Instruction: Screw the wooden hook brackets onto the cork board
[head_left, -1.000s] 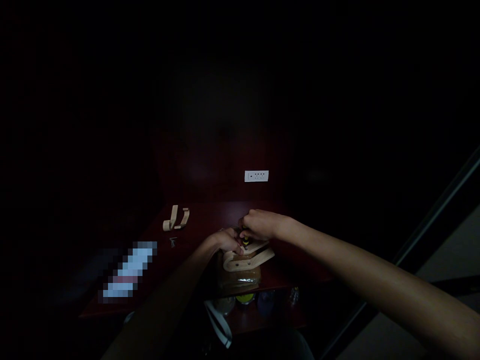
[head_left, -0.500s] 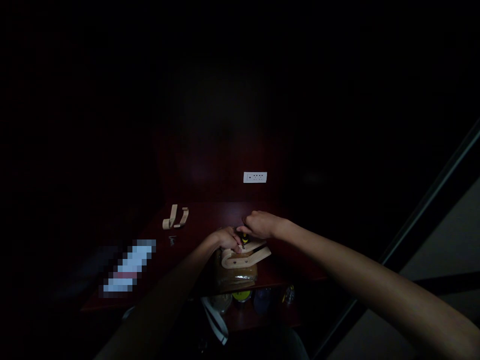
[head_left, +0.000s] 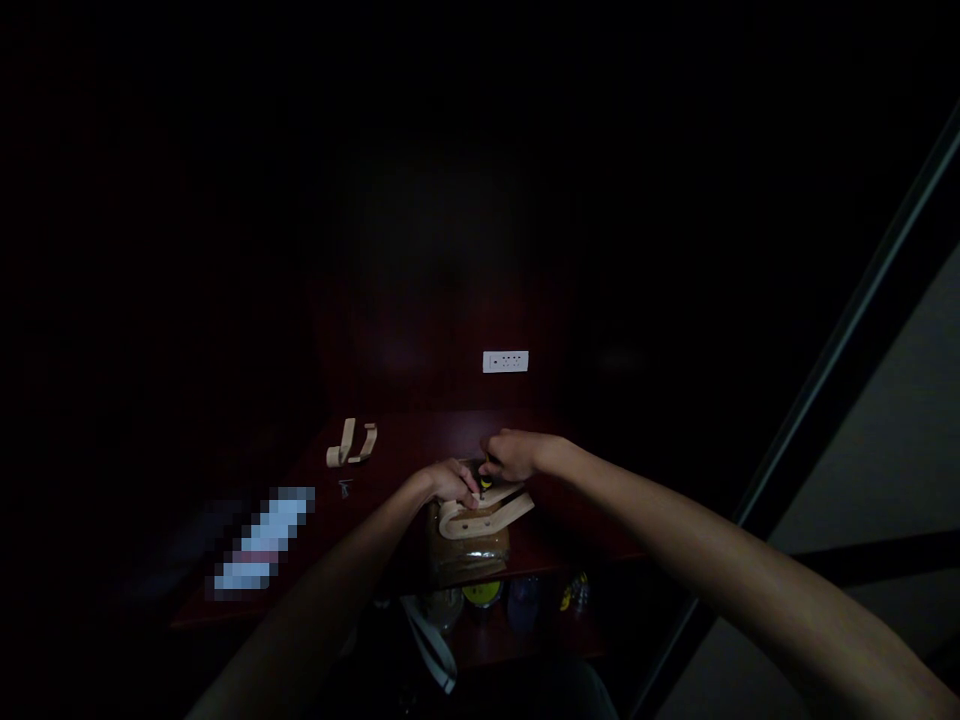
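My right hand (head_left: 513, 455) is closed round a yellow-and-black screwdriver (head_left: 486, 483), its shaft pointing down at a pale bent-wood piece (head_left: 495, 520). My left hand (head_left: 451, 482) grips the far side of that wood, fingers close to the screwdriver's tip. Two dark holes show along the near arm of the curved piece. Beneath it lies a parcel (head_left: 469, 553) wrapped in shiny brown tape. Whether a screw sits under the tip is too small to tell.
Two more bent-wood pieces (head_left: 351, 443) lie at the back left of the dark red table (head_left: 420, 428). Several small screws (head_left: 345, 487) rest near them. A blurred white sheet (head_left: 266, 540) is at left. Below is a shelf with containers (head_left: 482, 594) and a pale strap (head_left: 435, 645).
My right hand has turned slightly on the screwdriver and sits a little lower round it. My left hand stays on the wood. The whole view has shifted slightly.
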